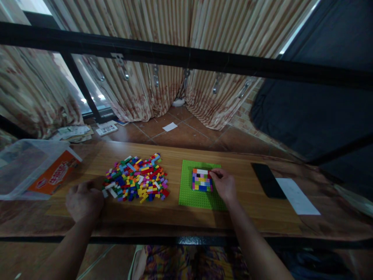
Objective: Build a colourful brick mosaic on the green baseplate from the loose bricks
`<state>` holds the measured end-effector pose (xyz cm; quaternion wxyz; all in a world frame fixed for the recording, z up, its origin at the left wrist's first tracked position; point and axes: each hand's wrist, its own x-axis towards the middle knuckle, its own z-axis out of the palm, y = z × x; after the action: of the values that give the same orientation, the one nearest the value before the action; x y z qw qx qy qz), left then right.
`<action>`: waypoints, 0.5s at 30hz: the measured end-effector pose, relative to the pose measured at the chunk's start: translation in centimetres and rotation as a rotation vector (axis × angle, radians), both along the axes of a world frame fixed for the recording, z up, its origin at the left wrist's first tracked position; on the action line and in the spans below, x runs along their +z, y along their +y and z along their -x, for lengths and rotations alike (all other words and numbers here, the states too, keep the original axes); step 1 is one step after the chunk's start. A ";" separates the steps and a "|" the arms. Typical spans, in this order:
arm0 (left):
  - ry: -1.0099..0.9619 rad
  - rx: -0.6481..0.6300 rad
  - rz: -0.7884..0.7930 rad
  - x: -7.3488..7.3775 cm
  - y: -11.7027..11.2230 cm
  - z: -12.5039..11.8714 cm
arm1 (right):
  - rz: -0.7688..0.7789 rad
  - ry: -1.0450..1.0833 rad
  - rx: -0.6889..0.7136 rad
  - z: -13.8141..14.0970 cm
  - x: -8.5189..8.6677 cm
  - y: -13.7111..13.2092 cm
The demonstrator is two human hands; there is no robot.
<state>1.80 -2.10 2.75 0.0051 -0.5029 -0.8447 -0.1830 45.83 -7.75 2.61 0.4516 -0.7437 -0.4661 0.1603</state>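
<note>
My right hand [225, 186] reaches over the green baseplate [186, 198], thumb and fingers pinched on a small red toy brick [209, 173]. That brick is at the upper right corner of a multicoloured block of bricks [201, 182] built on the plate, with white, purple, yellow, pink and blue pieces. Far to the left, my left hand [84, 200] rests on the wooden board with its fingers curled in, and nothing shows in it. Right beside it lies a heap of loose toy bricks [136, 179] in many colours.
A clear plastic box [17, 155] with an orange label stands at the left end of the wooden board [171, 217]. On the right lie a black flat object [268, 181] and a white paper sheet [297, 196]. A black metal bar [175, 56] crosses beyond the table.
</note>
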 end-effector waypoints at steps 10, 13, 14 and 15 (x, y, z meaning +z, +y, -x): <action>-0.002 0.006 0.012 0.2 -0.1 -0.3 | 0.031 0.173 0.014 -0.9 -0.7 0.6; -0.015 0.008 0.013 0.1 -0.1 -0.2 | 0.046 0.180 0.031 -1.1 -0.7 0.7; -0.018 0.014 0.017 0.1 -0.1 -0.2 | 0.052 0.184 0.031 -1.1 -0.7 0.7; -0.021 0.021 0.019 0.0 -0.1 -0.2 | 0.057 0.188 0.029 -1.1 -0.7 0.7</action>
<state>1.95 -2.20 2.80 -0.0066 -0.4922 -0.8516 -0.1801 46.94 -7.00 1.94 0.4697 -0.7311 -0.4278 0.2488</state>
